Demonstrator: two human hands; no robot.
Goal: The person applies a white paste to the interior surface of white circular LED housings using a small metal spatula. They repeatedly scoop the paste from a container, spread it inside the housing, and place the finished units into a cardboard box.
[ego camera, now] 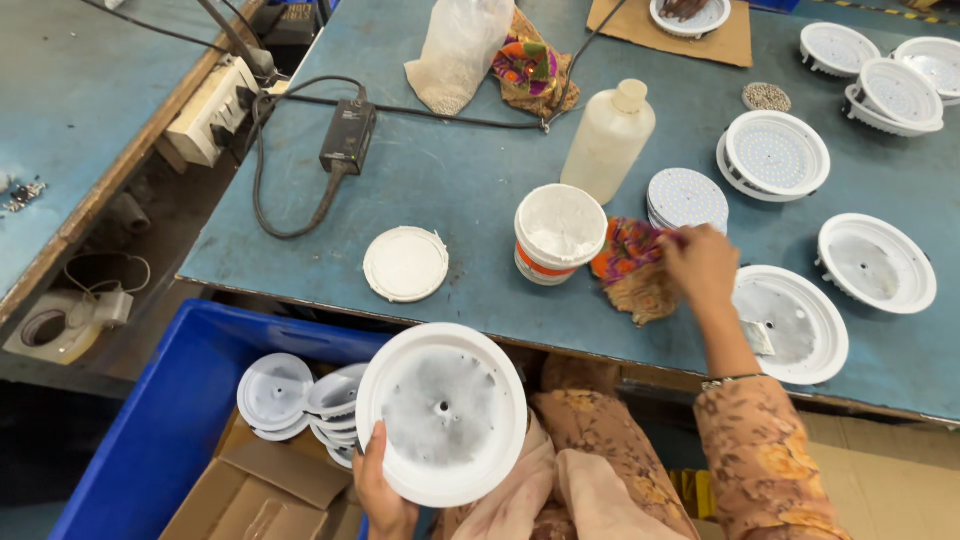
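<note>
My left hand [378,490] grips the lower rim of a round white lamp housing [442,412] with a grey inner face and a centre hole, held over my lap. My right hand [700,262] reaches onto the blue table and pinches a colourful cloth rag [630,262]. The rag lies beside a white tub of white paste [558,232]. Just behind my right hand lies a stack of round LED boards [688,196]. Another housing [795,322] rests on the table to the right of my wrist.
A white tub lid [405,263], a plastic bottle [608,140], a power adapter [348,135] with cables, a plastic bag [458,45], and several white housings [876,262] sit on the table. A blue crate [170,420] with more housings stands at lower left.
</note>
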